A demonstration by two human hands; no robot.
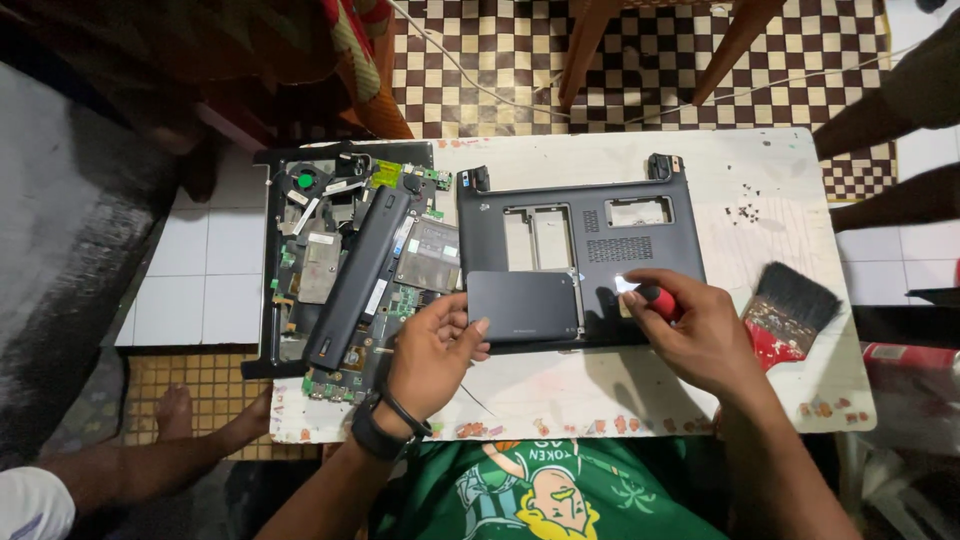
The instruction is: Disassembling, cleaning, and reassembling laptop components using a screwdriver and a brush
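Dark grey plastic, the laptop bottom case (pixel 590 250) lies face-down at the centre of the worn white table (pixel 780 180). A flat, dark rectangular cover panel (pixel 522 305) sits at its seven-o'clock corner. The left hand (pixel 432 355), with a black band at the wrist, rests its loosely curled fingertips against that panel's left edge; whether it grips or merely steadies it cannot be told. The right hand (pixel 700 335) is closed around a red-handled screwdriver (pixel 655 298); its tip, at nine o'clock from the hand, is lost in a bright glare on the case. At nine o'clock from the case lies an exposed green circuit board (pixel 340 260), partly hidden beneath a long black battery bar (pixel 360 275). A red-handled black-bristled brush (pixel 785 315) lies at three o'clock. Small dark specks (pixel 745 212), too tiny to identify, lie at one o'clock.
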